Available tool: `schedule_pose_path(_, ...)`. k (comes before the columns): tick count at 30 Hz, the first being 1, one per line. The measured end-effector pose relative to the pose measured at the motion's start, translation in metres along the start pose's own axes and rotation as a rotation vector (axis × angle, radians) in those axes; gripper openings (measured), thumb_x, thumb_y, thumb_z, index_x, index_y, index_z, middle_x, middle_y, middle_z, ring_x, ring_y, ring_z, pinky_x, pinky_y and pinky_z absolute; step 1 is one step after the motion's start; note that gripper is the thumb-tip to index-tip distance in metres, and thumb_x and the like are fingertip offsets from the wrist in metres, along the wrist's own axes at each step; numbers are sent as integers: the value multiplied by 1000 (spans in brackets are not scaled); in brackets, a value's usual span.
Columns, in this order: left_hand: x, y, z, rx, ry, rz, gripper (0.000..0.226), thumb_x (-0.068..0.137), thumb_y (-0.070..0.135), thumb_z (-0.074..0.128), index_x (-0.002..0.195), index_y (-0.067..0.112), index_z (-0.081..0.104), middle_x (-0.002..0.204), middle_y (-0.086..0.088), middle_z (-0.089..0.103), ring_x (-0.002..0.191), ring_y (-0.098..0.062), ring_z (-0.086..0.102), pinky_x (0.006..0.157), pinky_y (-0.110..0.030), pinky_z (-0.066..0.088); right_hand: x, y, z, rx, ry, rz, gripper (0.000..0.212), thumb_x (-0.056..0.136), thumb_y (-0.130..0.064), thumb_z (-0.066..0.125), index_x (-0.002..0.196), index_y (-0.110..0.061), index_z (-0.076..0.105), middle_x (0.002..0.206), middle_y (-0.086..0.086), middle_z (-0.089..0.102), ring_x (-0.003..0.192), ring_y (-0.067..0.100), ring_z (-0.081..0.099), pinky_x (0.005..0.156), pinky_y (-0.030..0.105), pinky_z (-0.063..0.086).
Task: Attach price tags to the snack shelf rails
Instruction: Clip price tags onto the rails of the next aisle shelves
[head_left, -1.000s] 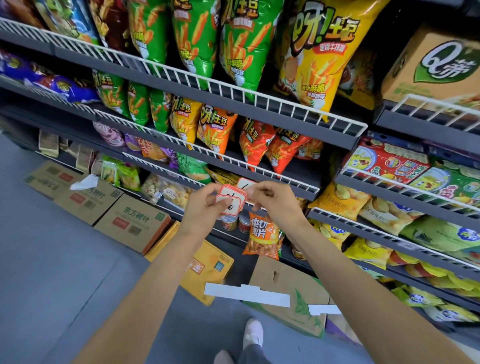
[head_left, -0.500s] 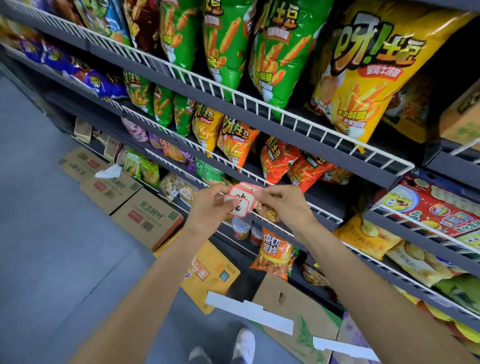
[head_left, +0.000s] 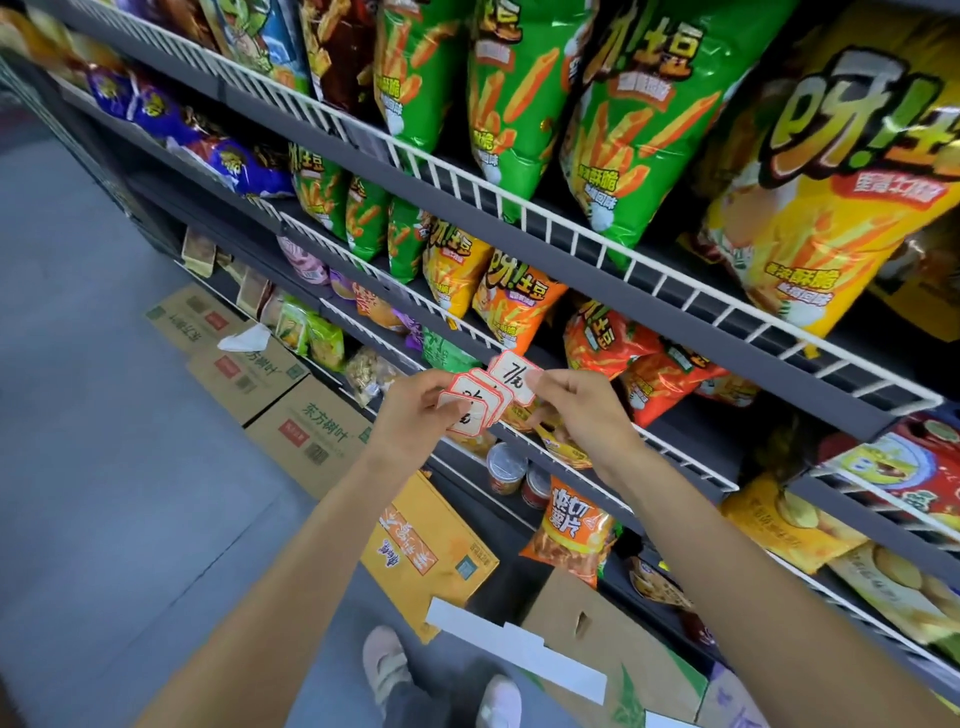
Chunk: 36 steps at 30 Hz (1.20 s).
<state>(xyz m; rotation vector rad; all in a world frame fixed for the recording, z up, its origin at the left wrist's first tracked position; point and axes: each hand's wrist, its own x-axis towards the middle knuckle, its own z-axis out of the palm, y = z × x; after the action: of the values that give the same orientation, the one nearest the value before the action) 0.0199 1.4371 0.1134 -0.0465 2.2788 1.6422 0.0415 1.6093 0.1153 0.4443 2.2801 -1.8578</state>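
Your right hand (head_left: 576, 410) pinches the top tag (head_left: 514, 375) off the stack (head_left: 470, 410) your left hand (head_left: 415, 415) grips; rail (head_left: 597, 441) lies just behind the pinch, running L-R.

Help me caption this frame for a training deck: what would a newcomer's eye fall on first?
First, the fan of red-bordered price tags at centre, gripped by the left hand while the right hand pinches the top tag, handwritten with a price. Next, the big green snack bags and the yellow snack bag behind the white wire rail of the upper shelf. Cardboard boxes sit on the floor at lower left.
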Motion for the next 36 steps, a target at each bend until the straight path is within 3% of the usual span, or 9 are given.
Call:
schedule_pose_path(6, 24, -10, -18, -21, -14, -15, 21, 87, 0, 59, 108, 3, 60, 103, -11, 69, 93, -22, 67, 85, -34, 55, 17, -7, 27, -2, 19, -26, 17, 86, -11, 65, 73, 0, 67, 48, -8, 54, 37, 0, 46, 39, 8, 33)
schedule_pose_path(10, 41, -17, -30, 8, -27, -7, 21, 87, 0, 59, 108, 4, 60, 106, -10, 68, 98, -21, 65, 88, -36, 53, 34, -6, 46, 13, 41, -1, 18, 81, -11, 71, 64, -10, 66, 46, -12, 57, 43, 2, 48, 44, 12, 38)
schedule_pose_path(14, 61, -26, -43, 62, -34, -4, 27, 87, 2, 59, 114, 1, 58, 110, -12, 67, 100, -22, 64, 89, -35, 52, 47, -11, 62, 42, 44, 20, 15, 83, -11, 68, 70, -6, 67, 42, -13, 55, 41, -1, 46, 43, 9, 36)
schedule_pose_path(17, 78, -31, -53, 112, -42, 8, 28, 87, 3, 58, 115, 1, 58, 111, -12, 65, 102, -21, 62, 88, -32, 51, 59, -14, 71, 25, 99, 43, 20, 86, -17, 66, 68, -9, 69, 44, -8, 54, 45, 8, 43, 41, 13, 34)
schedule_pose_path(22, 111, -48, -75, 152, -35, -7, 28, 86, 3, 60, 114, -1, 59, 109, -16, 66, 104, -28, 62, 90, -43, 51, 87, -13, 87, 0, 190, 69, 22, 85, -19, 66, 64, -16, 66, 51, 1, 53, 36, 3, 38, 40, 16, 30)
schedule_pose_path(26, 142, -65, -93, 180, 25, -29, 26, 86, 4, 60, 112, 2, 60, 107, -15, 66, 103, -29, 61, 90, -42, 50, 118, -9, 107, -45, 274, 33, 19, 80, -12, 70, 64, -19, 63, 60, 1, 59, 46, 3, 48, 47, 18, 36)
schedule_pose_path(29, 168, -72, -102, 197, 38, -48, 30, 87, 4, 58, 116, 1, 58, 112, -13, 64, 106, -26, 60, 90, -37, 50, 141, -8, 123, -59, 286, 17, 21, 80, -9, 71, 78, -23, 56, 63, 6, 58, 58, 21, 57, 49, 31, 45)
schedule_pose_path(33, 200, -76, -107, 237, 27, -59, 32, 89, 6, 57, 120, 3, 56, 111, -5, 62, 105, -21, 58, 88, -33, 46, 168, -6, 137, -148, 281, -56, 28, 86, -7, 63, 108, -22, 54, 66, 8, 64, 72, 30, 66, 58, 39, 56)
schedule_pose_path(36, 222, -82, -107, 254, 15, -48, 35, 88, 4, 56, 123, 4, 55, 113, -12, 63, 107, -27, 59, 84, -29, 44, 187, -2, 140, -243, 303, -85, 17, 90, -8, 56, 105, -15, 62, 80, 17, 70, 75, 33, 64, 61, 41, 52)
